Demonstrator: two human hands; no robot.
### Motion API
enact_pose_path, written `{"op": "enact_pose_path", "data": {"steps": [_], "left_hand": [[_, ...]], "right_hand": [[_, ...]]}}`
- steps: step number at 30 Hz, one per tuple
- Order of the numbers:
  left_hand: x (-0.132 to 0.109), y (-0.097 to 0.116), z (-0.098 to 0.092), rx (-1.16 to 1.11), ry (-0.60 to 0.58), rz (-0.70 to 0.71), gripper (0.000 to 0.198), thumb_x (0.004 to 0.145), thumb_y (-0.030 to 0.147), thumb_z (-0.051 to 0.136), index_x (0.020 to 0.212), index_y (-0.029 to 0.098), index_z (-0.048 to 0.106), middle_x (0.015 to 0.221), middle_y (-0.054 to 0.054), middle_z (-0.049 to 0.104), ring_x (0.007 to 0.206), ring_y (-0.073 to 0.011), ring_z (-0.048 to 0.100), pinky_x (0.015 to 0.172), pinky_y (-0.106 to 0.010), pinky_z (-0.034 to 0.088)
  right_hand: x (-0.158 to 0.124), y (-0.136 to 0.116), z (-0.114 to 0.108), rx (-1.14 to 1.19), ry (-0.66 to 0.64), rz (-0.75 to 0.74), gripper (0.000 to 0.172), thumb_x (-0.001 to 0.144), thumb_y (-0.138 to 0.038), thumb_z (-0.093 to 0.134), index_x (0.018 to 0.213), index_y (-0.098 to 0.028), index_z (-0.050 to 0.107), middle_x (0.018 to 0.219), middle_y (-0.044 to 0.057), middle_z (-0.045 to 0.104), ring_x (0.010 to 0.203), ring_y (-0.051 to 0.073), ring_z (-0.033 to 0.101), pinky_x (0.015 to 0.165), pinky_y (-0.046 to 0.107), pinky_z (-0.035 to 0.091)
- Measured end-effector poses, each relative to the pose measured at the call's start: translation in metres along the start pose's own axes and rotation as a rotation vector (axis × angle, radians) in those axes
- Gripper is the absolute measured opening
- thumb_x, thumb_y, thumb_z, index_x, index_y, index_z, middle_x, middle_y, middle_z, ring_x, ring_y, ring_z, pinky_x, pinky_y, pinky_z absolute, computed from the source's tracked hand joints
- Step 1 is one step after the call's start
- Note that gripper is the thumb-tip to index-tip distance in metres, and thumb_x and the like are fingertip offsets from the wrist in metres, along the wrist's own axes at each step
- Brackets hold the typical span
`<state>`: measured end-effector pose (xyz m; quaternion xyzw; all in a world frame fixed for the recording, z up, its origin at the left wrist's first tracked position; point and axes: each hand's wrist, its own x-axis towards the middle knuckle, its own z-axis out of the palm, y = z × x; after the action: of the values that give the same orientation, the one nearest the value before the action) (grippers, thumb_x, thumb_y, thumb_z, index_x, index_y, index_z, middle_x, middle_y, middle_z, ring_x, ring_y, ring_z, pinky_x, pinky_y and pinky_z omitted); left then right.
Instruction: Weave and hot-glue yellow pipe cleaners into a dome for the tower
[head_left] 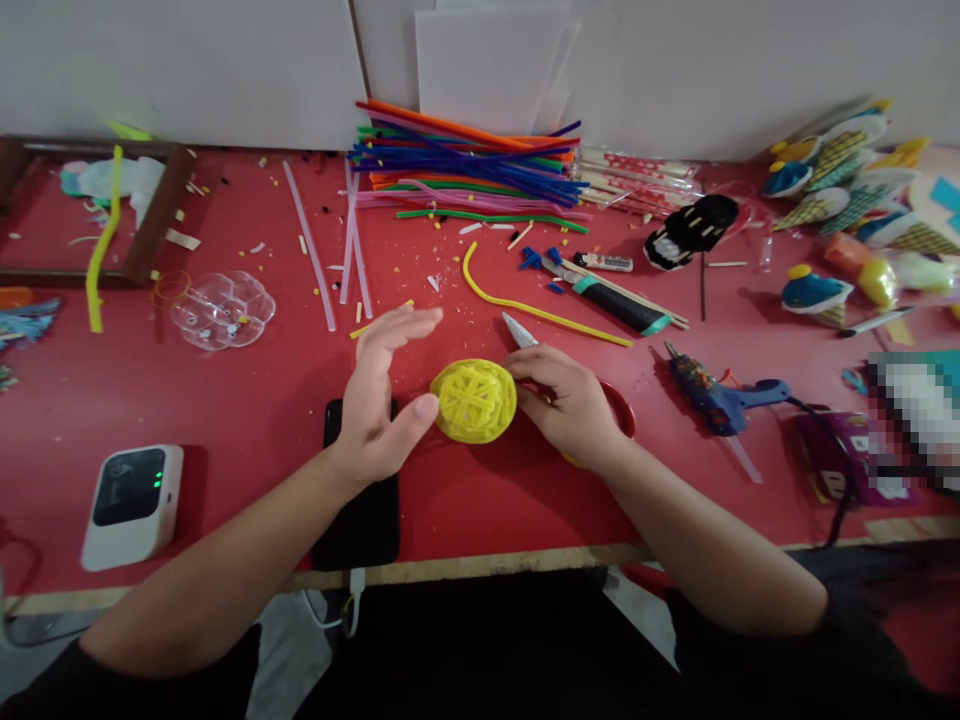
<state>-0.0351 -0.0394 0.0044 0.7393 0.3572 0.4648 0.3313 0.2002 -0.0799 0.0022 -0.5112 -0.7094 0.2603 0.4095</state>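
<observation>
- Pinching the right rim of a yellow disc (474, 400) of wound fuzzy stems with the closed fingertips of the right hand (570, 400).
- Holding the left hand (375, 430) open, with fingers extended and thumb tip at the disc's left rim.
- Placed between the 2 hands, nearer the front edge of the red worktop (480, 525) than the back edge: that same disc, crossed strands facing up.
- Lying partly hidden beneath the right hand: red-handled scissors (622, 408).
- Lying partly hidden beneath the left wrist, by the front edge: a black phone (356, 530).
- Stretching beyond the disc, toward the back edge: 1 loose yellow stem (547, 312).
- Heaped along the back edge: a many-coloured bundle of stems (465, 160).
- Resting right of the loose stem: a utility knife (619, 303), then, nearer the front edge, a blue glue gun (724, 400).
- Standing far left, near the front edge: a white device (135, 510) with 2 green lights.
</observation>
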Motion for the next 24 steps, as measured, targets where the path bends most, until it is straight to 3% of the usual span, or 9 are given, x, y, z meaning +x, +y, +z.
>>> {"op": "enact_pose_path", "data": {"steps": [3,6,9,11,13,15,19,21,24], "left_hand": [[0.000,0.005,-0.001,0.041,-0.044,0.096,0.060,0.095,0.070,0.050,0.138,0.028,0.055,0.136,-0.011,0.068,0.148,-0.0352,0.046,0.131,-0.067,0.000],[0.001,0.006,-0.001,0.093,-0.175,0.137,0.098,0.074,0.085,0.064,0.149,0.025,0.043,0.150,-0.017,0.056,0.149,-0.0402,0.043,0.128,-0.066,0.021],[-0.001,0.005,0.004,0.188,-0.287,0.163,0.127,0.056,0.084,0.079,0.155,0.022,0.031,0.155,-0.024,0.046,0.146,-0.0456,0.043,0.119,-0.066,0.038],[-0.003,0.003,0.008,0.219,-0.285,0.180,0.125,0.057,0.078,0.084,0.154,0.023,0.028,0.149,-0.024,0.047,0.141,-0.0450,0.048,0.115,-0.066,0.042],[-0.007,0.000,0.011,0.215,-0.252,0.192,0.117,0.061,0.072,0.086,0.151,0.022,0.029,0.142,-0.023,0.052,0.135,-0.0423,0.054,0.111,-0.063,0.047],[-0.009,-0.004,0.014,0.197,-0.213,0.176,0.105,0.067,0.064,0.088,0.146,0.021,0.033,0.134,-0.020,0.055,0.126,-0.0378,0.061,0.107,-0.057,0.053],[-0.010,-0.006,0.014,0.175,-0.181,0.133,0.088,0.074,0.050,0.087,0.141,0.021,0.038,0.128,-0.016,0.057,0.116,-0.0323,0.066,0.101,-0.051,0.058],[-0.011,-0.005,0.013,0.182,-0.185,0.130,0.086,0.075,0.047,0.086,0.141,0.022,0.037,0.129,-0.016,0.057,0.118,-0.0330,0.065,0.102,-0.051,0.058],[-0.012,-0.004,0.011,0.200,-0.199,0.117,0.083,0.078,0.043,0.084,0.142,0.021,0.037,0.131,-0.017,0.057,0.123,-0.0344,0.064,0.104,-0.054,0.057]], "right_hand": [[0.001,0.002,-0.001,-0.059,-0.081,0.006,0.021,0.091,-0.016,0.059,0.095,-0.024,0.078,0.103,0.007,0.078,0.095,0.022,0.075,0.088,0.040,0.062],[0.002,0.004,-0.004,-0.106,-0.122,-0.015,0.031,0.089,-0.011,0.054,0.098,-0.026,0.079,0.106,0.006,0.079,0.098,0.022,0.075,0.089,0.040,0.062],[0.003,0.004,-0.011,-0.137,-0.010,0.067,0.029,0.091,-0.014,0.054,0.103,-0.026,0.079,0.102,0.005,0.080,0.094,0.022,0.076,0.085,0.039,0.061],[0.004,0.003,-0.017,-0.176,0.108,0.210,0.019,0.094,-0.028,0.061,0.090,-0.023,0.079,0.077,0.003,0.077,0.069,0.020,0.072,0.068,0.034,0.059],[0.006,0.003,-0.023,-0.227,0.205,0.315,0.039,0.095,-0.043,0.062,0.064,-0.022,0.070,0.053,0.000,0.062,0.048,0.016,0.058,0.053,0.031,0.049],[0.009,0.006,-0.028,-0.275,0.248,0.274,0.054,0.097,-0.047,0.059,0.049,-0.022,0.059,0.056,0.003,0.062,0.052,0.016,0.058,0.054,0.032,0.047],[0.024,0.015,-0.032,-0.378,0.231,0.048,0.020,0.093,-0.034,0.063,0.081,-0.023,0.074,0.101,0.010,0.075,0.096,0.026,0.070,0.082,0.042,0.056],[0.040,0.019,-0.031,-0.448,0.124,0.051,0.015,0.092,-0.028,0.061,0.095,-0.022,0.075,0.101,0.011,0.076,0.099,0.027,0.070,0.086,0.043,0.056],[0.074,0.022,-0.024,-0.536,-0.031,0.081,0.015,0.092,-0.021,0.060,0.093,-0.020,0.074,0.097,0.009,0.078,0.091,0.024,0.070,0.086,0.041,0.055]]}}
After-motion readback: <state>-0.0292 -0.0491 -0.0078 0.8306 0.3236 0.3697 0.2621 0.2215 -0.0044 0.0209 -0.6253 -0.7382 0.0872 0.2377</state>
